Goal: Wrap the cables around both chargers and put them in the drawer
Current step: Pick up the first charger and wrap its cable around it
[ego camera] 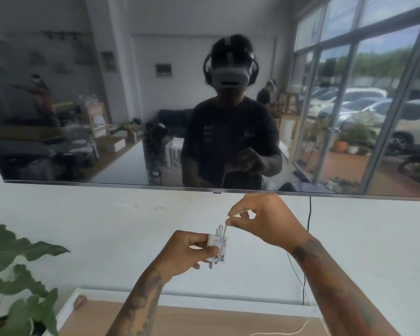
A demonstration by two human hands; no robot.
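Note:
My left hand (187, 253) grips a small white charger (216, 241) held up in front of the white wall, its prongs pointing down and a label with dark writing on its side. My right hand (260, 219), just above and to the right, pinches the charger's white cable (226, 229) between thumb and fingers. The cable runs from the plug on top of the charger, loops over my right hand and trails down past my right forearm to the wooden top (204, 321). A second charger and the drawer are not visible.
A large dark screen (58, 117) hangs on the wall above my hands and mirrors the room. A black cord (308, 238) drops from it down the wall. A leafy green plant (17, 275) stands at the lower left beside the cabinet's white edge (68, 306).

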